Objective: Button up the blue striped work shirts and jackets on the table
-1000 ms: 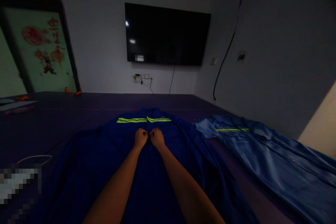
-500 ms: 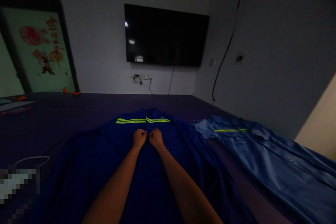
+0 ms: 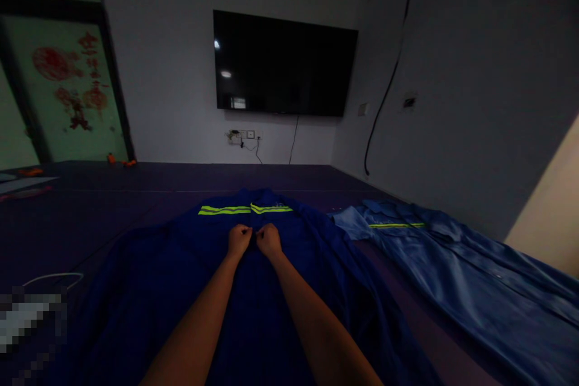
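Observation:
A dark blue work jacket [image 3: 190,277] lies spread out in front of me, with a yellow-green reflective stripe [image 3: 225,210] across its chest. My left hand [image 3: 239,240] and my right hand [image 3: 269,240] are close together at the jacket's front opening, just below the stripe. Both are closed, fingertips pinched on the jacket's front edges. The small piece between the fingers is too dark to make out. The jacket's collar points away from me, and its sleeves spread to both sides.
To the right lies a lighter blue work garment [image 3: 443,265] with a thin yellow stripe. Purple floor mat [image 3: 172,176] runs to the wall, where a television [image 3: 284,63] hangs. Small orange objects [image 3: 129,163] lie by the door at left. A pixelated pale item [image 3: 27,316] is at lower left.
The view has shifted very slightly. Both hands stay pinched at the same place on the jacket, with hardly any visible motion.

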`<act>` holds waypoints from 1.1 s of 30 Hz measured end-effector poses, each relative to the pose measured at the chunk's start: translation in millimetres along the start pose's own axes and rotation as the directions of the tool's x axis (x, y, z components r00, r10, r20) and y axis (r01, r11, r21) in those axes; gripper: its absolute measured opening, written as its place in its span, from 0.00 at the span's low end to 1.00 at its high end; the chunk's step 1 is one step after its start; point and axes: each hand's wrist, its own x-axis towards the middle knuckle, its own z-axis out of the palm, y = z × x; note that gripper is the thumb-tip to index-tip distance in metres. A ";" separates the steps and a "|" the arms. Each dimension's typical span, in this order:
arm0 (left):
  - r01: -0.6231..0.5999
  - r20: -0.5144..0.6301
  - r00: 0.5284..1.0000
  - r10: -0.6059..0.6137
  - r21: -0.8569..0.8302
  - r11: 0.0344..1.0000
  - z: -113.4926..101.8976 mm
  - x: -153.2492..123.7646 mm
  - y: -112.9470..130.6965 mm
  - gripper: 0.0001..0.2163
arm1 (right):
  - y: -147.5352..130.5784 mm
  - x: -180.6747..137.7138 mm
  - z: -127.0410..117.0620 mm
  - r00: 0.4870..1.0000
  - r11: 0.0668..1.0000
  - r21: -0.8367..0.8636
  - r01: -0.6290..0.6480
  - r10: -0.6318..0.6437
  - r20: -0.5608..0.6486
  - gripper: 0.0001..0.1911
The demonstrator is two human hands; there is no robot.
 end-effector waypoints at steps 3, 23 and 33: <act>0.035 0.017 0.999 -0.035 -0.005 0.999 0.1 -0.6 0.7 0.08 | 2.5 0.4 1.7 1.000 0.999 0.047 -0.009 0.009 -0.010 0.07; 0.071 0.033 0.997 -0.069 -0.046 0.996 -1.9 -2.6 3.0 0.08 | 7.4 2.8 2.2 1.000 0.964 0.265 0.009 -0.009 0.000 0.10; 0.105 0.030 0.994 -0.107 0.051 0.993 -2.6 -4.1 5.2 0.09 | 2.1 -0.3 -2.0 0.997 0.989 0.124 -0.081 0.080 0.015 0.04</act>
